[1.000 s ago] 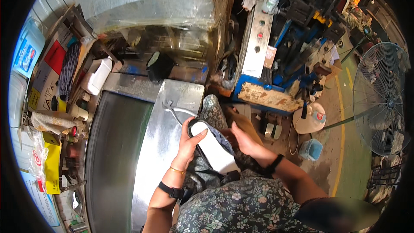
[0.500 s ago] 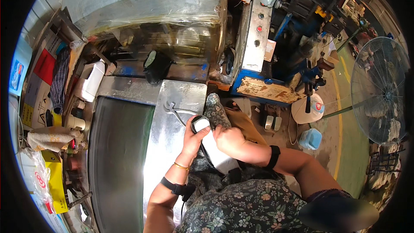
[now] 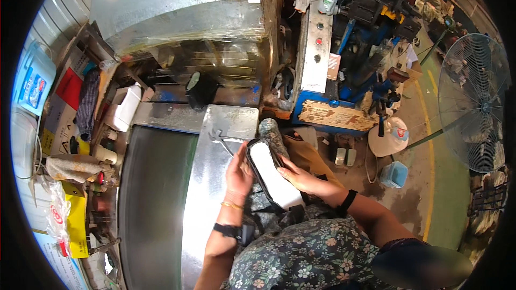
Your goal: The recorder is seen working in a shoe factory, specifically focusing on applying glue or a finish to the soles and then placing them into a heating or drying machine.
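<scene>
A black shoe upper (image 3: 256, 169) lies across my lap, its long white sole-shaped face turned up and its rounded end pointing away from me. My left hand (image 3: 239, 176) presses along its left edge, with the fingers partly hidden. On the other side my right hand (image 3: 297, 176) grips the right edge, thumb over the rim. Metal pincers (image 3: 217, 136) rest on the shiny metal plate (image 3: 231, 118) just beyond my left hand, their handles reaching toward it.
A dark belt (image 3: 156, 209) runs left of the plate. Behind it sit a black rounded object (image 3: 201, 90) and a white container (image 3: 122, 107). At the right are a blue machine (image 3: 333, 113), a white jug (image 3: 388, 137), a light-blue bucket (image 3: 394, 174) and a large fan (image 3: 481, 104).
The shoe upper's white face has turned more fully upward. My right hand has moved from its top to its right edge, and my left hand has slid from the rounded end to the left side.
</scene>
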Motion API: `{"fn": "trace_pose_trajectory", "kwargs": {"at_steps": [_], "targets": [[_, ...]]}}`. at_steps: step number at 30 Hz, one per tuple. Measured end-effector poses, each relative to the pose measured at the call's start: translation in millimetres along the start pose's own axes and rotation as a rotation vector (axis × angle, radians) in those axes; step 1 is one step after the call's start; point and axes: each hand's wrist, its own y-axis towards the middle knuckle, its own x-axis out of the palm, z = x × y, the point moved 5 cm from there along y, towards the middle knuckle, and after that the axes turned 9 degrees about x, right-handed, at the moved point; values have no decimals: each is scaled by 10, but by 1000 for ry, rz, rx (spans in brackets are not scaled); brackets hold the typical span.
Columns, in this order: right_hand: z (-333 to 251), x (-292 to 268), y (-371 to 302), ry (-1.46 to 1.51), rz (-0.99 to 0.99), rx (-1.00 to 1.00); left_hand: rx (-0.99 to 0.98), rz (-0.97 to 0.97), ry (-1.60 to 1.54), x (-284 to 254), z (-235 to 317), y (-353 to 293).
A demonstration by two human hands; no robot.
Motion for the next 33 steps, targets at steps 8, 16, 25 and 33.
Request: {"fn": "trace_pose_trajectory", "kwargs": {"at_steps": [8, 16, 25, 33], "targets": [[-234, 279, 133, -534, 262, 25, 82, 182, 2151, 377, 271, 31], [-128, 223, 16, -320, 289, -255, 243, 236, 1008, -220, -181, -551], [-621, -89, 64, -76, 105, -280, -35, -15, 632, 631, 131, 144], [-1059, 28, 310, -176, 113, -494, -2, -54, 580, 566, 28, 40]]}}
